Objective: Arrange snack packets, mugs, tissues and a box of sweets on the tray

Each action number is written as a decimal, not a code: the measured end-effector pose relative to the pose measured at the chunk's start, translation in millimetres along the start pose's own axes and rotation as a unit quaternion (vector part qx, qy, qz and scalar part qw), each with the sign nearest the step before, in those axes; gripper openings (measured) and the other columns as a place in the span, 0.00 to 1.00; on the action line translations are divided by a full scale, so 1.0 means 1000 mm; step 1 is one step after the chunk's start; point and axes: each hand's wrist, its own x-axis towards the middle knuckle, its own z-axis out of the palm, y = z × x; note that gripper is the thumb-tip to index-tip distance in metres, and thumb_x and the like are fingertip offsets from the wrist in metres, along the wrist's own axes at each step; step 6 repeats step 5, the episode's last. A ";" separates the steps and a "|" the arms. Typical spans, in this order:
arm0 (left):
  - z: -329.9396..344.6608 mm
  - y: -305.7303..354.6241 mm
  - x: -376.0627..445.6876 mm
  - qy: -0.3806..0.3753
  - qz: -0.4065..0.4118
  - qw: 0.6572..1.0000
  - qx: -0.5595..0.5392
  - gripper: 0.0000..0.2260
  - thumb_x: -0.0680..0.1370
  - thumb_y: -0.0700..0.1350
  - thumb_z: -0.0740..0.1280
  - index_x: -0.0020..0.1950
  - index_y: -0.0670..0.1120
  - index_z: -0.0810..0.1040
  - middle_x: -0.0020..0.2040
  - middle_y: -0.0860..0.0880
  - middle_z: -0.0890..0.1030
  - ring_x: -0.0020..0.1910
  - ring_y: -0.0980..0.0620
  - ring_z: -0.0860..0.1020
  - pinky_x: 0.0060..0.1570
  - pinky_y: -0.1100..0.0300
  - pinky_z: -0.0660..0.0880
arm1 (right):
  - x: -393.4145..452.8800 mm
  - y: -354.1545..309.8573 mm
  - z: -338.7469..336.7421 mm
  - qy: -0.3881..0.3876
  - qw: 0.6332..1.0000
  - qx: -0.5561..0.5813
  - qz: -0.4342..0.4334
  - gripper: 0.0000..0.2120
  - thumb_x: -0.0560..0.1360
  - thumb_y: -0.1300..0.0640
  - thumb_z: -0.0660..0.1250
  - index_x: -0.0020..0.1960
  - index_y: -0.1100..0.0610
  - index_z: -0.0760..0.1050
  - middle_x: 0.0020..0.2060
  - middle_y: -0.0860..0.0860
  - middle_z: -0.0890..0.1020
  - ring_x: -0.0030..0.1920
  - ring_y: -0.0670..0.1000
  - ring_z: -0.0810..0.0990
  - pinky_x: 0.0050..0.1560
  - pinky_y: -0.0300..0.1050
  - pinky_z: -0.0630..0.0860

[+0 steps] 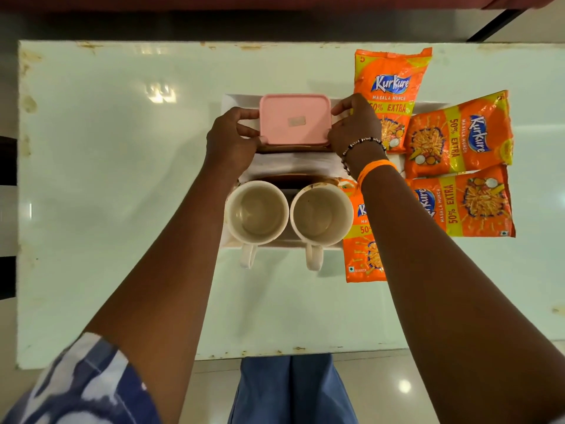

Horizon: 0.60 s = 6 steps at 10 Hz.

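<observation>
A pink-lidded box [295,119] sits at the upper centre of the frame, over the far part of a white tray [428,103] that lies on a pale green table [107,179]. Both hands hold the box by its short sides. The left hand [230,137] has its grip clamped on the box's left edge, thumb and fingers wrapped at the corner. The right hand [356,125] has its grip clamped on the right edge, fingertips along the lid rim. The right wrist carries a beaded bracelet [362,143] and an orange band [376,169].

Just below the box in the frame lies a white tissue [293,163] across the tray. Below that, two cream mugs [257,212] [321,212] stand upright side by side, rims touching or nearly so, handles pointing toward the bottom of the frame and overhanging the tray's near edge.

Four orange snack packets lie to the right. One [393,87] is at the upper right, beside the right hand. Two more [458,136] [467,203] lie sideways further right, overlapping each other. A fourth [362,240] lies beside the right mug, partly hidden under the right forearm.
</observation>
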 end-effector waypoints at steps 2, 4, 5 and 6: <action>0.004 0.004 -0.018 0.052 0.057 0.994 0.074 0.20 0.76 0.42 0.66 0.67 0.44 0.69 0.64 0.44 0.72 0.61 0.47 0.73 0.55 0.63 0.67 | -0.014 0.006 -0.012 0.013 0.999 -0.008 -0.047 0.12 0.70 0.65 0.66 0.53 0.63 0.74 0.52 0.60 0.81 0.53 0.57 0.78 0.45 0.37 0.67; 0.023 0.006 -0.069 0.090 0.236 0.942 0.219 0.21 0.78 0.43 0.60 0.71 0.43 0.63 0.73 0.41 0.64 0.74 0.41 0.58 0.74 0.45 0.54 | -0.071 0.025 -0.026 0.073 0.962 -0.140 -0.223 0.19 0.74 0.58 0.60 0.63 0.62 0.69 0.64 0.61 0.72 0.65 0.60 0.68 0.65 0.47 0.63; 0.038 0.006 -0.082 0.082 0.258 0.915 0.300 0.24 0.79 0.49 0.56 0.74 0.45 0.56 0.77 0.44 0.56 0.76 0.42 0.50 0.73 0.45 0.44 | -0.083 0.037 -0.026 0.057 0.942 -0.229 -0.237 0.27 0.76 0.51 0.56 0.72 0.59 0.58 0.74 0.56 0.59 0.75 0.57 0.54 0.74 0.54 0.48; 0.038 0.006 -0.082 0.082 0.258 0.915 0.300 0.24 0.79 0.49 0.56 0.74 0.45 0.56 0.77 0.44 0.56 0.76 0.42 0.50 0.73 0.45 0.44 | -0.083 0.037 -0.026 0.057 0.942 -0.229 -0.237 0.27 0.76 0.51 0.56 0.72 0.59 0.58 0.74 0.56 0.59 0.75 0.57 0.54 0.74 0.54 0.48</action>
